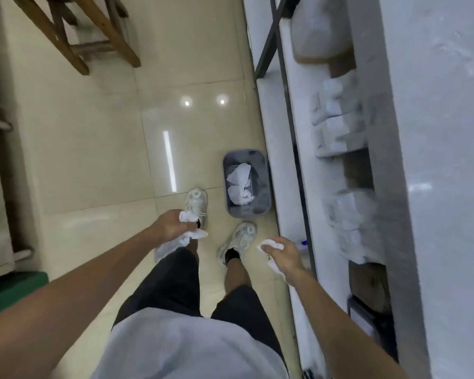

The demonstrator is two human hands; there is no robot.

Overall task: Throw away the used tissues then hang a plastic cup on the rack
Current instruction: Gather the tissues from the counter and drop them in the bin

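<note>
Both hands are clutching crumpled tissues short of the bin [267, 192]: left hand [173, 224], right hand [283, 251], fingers closed tight. Releasing this far back is risking wads dropping onto floor [93, 160].

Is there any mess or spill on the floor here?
Nothing stands out. Crumpled tissues are clutched in the left hand and right hand, and others lie inside the grey bin; none show on the floor.
</note>
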